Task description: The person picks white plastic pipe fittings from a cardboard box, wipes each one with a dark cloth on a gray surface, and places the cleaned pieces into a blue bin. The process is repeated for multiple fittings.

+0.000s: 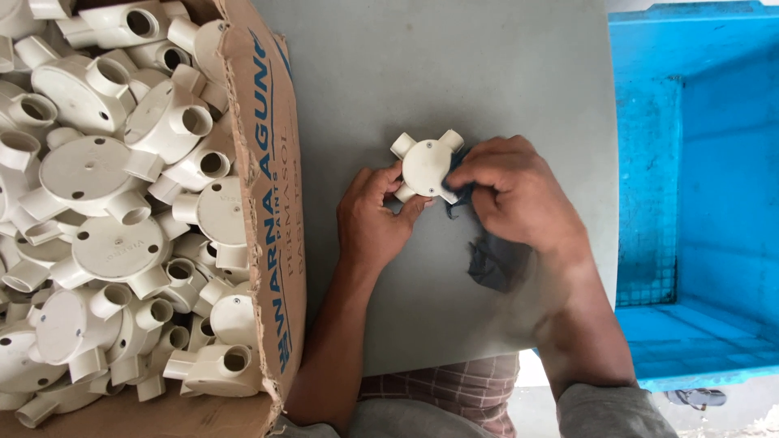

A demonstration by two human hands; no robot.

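The left hand [375,217] pinches the near-left side of a cream round junction box [426,166], fingers closed on its short spouts, holding it just above the grey table [454,73]. The right hand [513,195] presses a dark blue cloth [487,258] against the box's right side, fingers bunched on the cloth; most of it trails toward the near edge of the table. To rub it well, the left grip should stay firm on the spouts while the cloth works round the rim and into each spout, turning the box bit by bit. Left, an open carton [280,243] is heaped with like boxes [114,243]. Right stands a blue crate [698,357].
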